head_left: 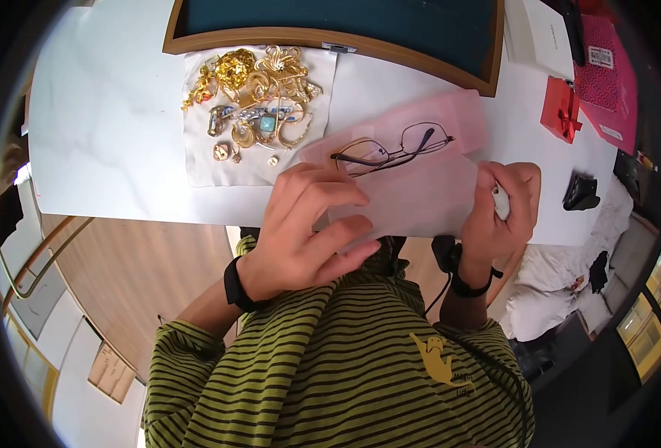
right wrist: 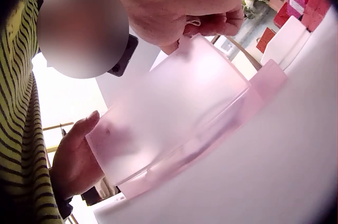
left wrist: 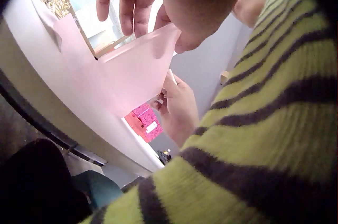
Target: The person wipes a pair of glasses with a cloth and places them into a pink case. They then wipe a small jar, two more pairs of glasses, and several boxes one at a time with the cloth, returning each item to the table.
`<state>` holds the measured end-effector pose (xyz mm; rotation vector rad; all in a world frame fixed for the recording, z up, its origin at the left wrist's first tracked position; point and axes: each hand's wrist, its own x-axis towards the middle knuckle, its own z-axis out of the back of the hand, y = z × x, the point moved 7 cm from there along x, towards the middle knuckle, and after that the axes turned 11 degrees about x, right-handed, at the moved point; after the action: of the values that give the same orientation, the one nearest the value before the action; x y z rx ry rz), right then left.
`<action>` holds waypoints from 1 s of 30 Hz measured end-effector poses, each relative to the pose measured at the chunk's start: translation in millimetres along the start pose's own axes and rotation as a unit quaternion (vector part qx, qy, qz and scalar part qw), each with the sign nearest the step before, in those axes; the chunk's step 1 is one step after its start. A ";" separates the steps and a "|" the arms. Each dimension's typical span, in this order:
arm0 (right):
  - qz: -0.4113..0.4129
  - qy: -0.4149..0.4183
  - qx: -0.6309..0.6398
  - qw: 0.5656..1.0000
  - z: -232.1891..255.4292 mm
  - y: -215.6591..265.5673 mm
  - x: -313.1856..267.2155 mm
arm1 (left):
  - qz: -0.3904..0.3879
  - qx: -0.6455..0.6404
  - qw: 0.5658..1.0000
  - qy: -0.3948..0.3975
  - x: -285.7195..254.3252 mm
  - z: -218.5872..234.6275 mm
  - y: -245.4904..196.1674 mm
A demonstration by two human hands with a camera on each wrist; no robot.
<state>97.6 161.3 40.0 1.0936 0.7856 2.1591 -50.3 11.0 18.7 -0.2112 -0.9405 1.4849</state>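
Observation:
Thin-framed glasses (head_left: 394, 151) lie in a frosted pink case (head_left: 420, 196), whose raised lid tilts up on the side nearest the person. The left hand (head_left: 304, 231) holds the lid's left edge, fingers bent over it and thumb at the near side. In the left wrist view, that edge of the lid (left wrist: 140, 71) meets the thumb. The right hand (head_left: 506, 209) pinches the lid's right corner between thumb and curled fingers. A small white object (head_left: 500, 201) is tucked in the same fingers. Through the lid in the right wrist view (right wrist: 169, 108), shadows of the left fingers show.
Gold jewellery (head_left: 259, 97) is heaped on a pale cloth (head_left: 203, 168) to the left. Behind stands a wood-framed tray with dark lining (head_left: 338, 22). A red gift box (head_left: 560, 110), a pink bag (head_left: 606, 78) and a small black item (head_left: 581, 192) lie to the right.

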 end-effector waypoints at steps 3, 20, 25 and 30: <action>-0.019 0.031 0.010 0.999 -6.2 0.4 5.5 | 0.011 0.005 0.999 -0.034 -3.1 3.6 5.7; -0.118 0.170 0.025 0.978 -42.8 -8.8 9.9 | 0.101 0.194 0.971 -0.093 4.9 5.4 29.3; -0.128 0.189 0.009 0.974 -46.5 -11.8 8.1 | 0.111 0.200 0.970 -0.081 5.3 1.9 32.7; -0.106 0.192 -0.002 0.976 -48.8 -16.4 6.3 | 0.140 0.227 0.961 -0.070 7.2 0.4 34.0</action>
<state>57.4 165.0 7.4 0.5610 1.0164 2.2104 -77.2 22.1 -0.3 0.1041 -0.6732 1.9566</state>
